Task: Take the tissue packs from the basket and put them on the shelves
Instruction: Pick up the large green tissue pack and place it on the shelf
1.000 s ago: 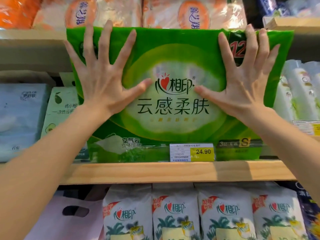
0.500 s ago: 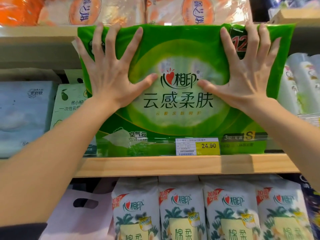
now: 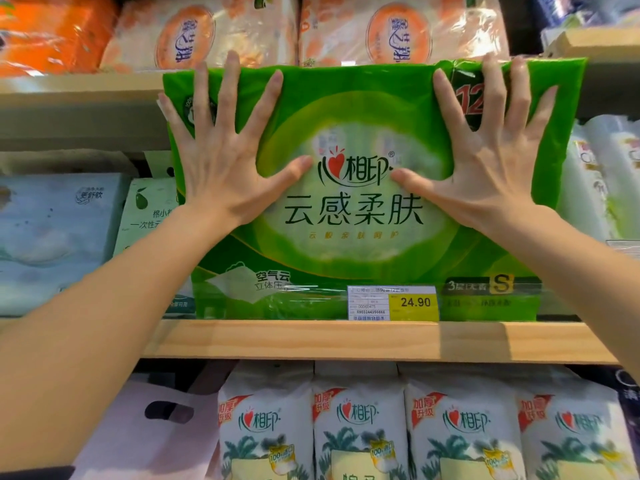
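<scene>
Green tissue pack [image 3: 363,216] is pressed by the left hand [image 3: 221,161] and the right hand [image 3: 485,164], both spread flat, nothing gripped. It stands upright on the wooden shelf [image 3: 311,341], behind a price tag [image 3: 393,303]. Seating is judged nearly done; release and a return to the basket are called for next.

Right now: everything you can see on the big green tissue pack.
The green tissue pack is a wide, soft pack in glossy plastic film with a pale oval, a red heart logo, dark Chinese lettering and a red 12 at top right. It stands upright, face out, on the wooden shelf. The left hand and right hand press flat on its front, fingers spread. A 24.90 price tag overlaps its lower edge.
</scene>
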Tool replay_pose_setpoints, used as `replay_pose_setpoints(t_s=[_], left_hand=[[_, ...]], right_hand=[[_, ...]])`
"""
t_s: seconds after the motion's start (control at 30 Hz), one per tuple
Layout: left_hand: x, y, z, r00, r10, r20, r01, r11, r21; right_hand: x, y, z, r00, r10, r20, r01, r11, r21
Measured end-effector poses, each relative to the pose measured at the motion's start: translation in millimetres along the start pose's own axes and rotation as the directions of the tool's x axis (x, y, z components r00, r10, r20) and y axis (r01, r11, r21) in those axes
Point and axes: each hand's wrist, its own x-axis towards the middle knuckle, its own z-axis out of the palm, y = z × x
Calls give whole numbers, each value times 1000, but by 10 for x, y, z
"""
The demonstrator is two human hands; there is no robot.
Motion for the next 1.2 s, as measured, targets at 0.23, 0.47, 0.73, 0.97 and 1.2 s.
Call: replay_pose_setpoints(t_s=[0.23, 0.47, 0.73, 0.97, 1.2], left_hand=[[57, -48, 227, 997, -18, 76, 18, 1000, 5], [-65, -42, 644, 964, -44, 263, 67, 995, -77], [-41, -61, 573, 946, -24, 322, 39, 998, -42], [-27, -115, 272, 895, 9, 447, 27, 997, -75], [-216, -112, -321, 801, 94, 591, 1, 988, -157]], right_hand=[[68, 68, 237, 999, -12, 32, 11, 999, 32], [-69, 106, 592, 968, 11, 250, -26, 998, 56], [-36, 103, 560, 957, -6, 290, 0, 1000, 20], [-24, 137, 302, 909, -42, 414, 25, 999, 45], [-160, 59, -292, 807, -114, 579, 31, 988, 152]])
